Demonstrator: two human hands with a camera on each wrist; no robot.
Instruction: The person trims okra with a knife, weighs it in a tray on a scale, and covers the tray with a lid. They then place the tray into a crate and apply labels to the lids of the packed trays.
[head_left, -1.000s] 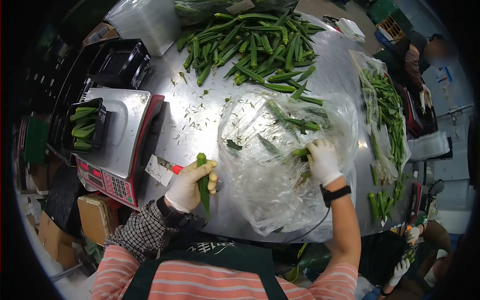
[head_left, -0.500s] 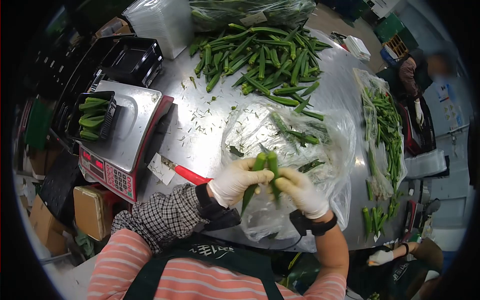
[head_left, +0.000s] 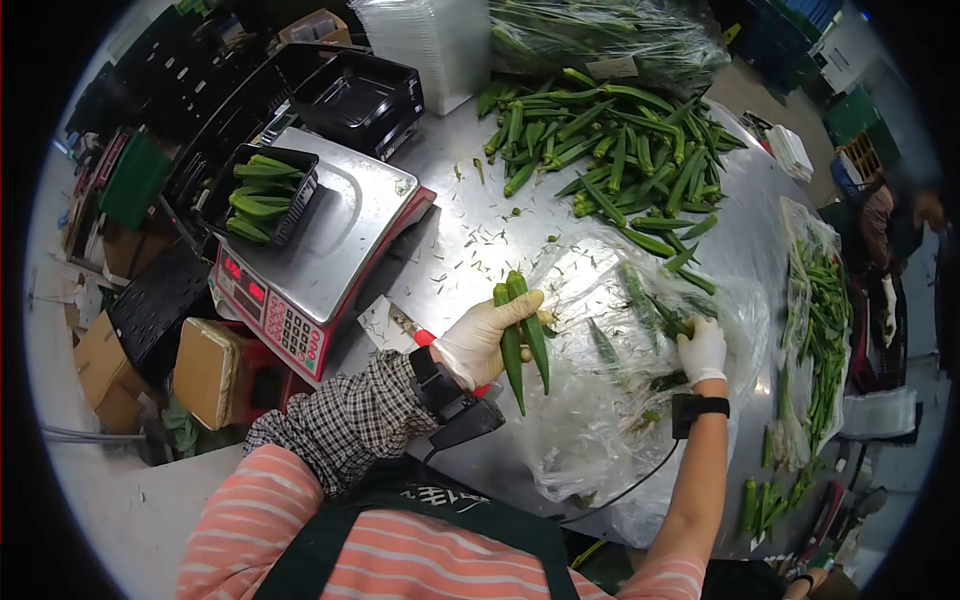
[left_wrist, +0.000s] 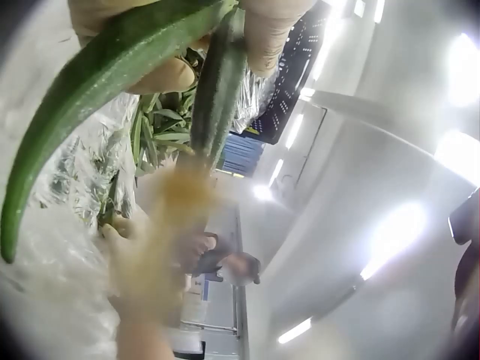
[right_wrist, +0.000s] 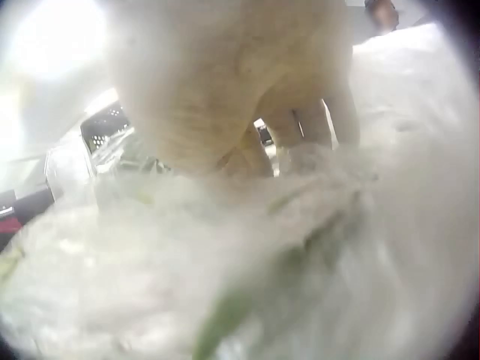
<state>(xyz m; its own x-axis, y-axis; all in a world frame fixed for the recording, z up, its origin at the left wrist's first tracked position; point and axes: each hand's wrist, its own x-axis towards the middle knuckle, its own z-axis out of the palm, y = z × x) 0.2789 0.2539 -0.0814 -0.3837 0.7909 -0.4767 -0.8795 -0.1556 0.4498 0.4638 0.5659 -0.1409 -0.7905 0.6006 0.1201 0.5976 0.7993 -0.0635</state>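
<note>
Two green okra pods (head_left: 511,360) are held side by side in my gloved left hand (head_left: 480,340), caps up and tips down past the fingers. In the left wrist view, a curved okra pod (left_wrist: 97,90) and a straighter one (left_wrist: 219,90) show close up between the gloved fingers. My gloved right hand (head_left: 702,352) reaches over the crumpled clear plastic bag (head_left: 575,440), fingers curled at the end of an okra pod (head_left: 665,316) lying there. Its palm fills the top of the right wrist view, with the fingertips largely hidden.
A large okra pile (head_left: 630,150) lies at the back. To the left, a scale (head_left: 340,215) bears a black tray (head_left: 300,205) of okra, with empty black trays (head_left: 360,95) behind. A red-handled knife (head_left: 425,338) is partly under my left wrist. Bagged okra (head_left: 822,330) lies right.
The hands met at the middle half a second ago, and the left now holds two okra pods instead of one. My right hand has moved back right over the bag. The head view has shifted.
</note>
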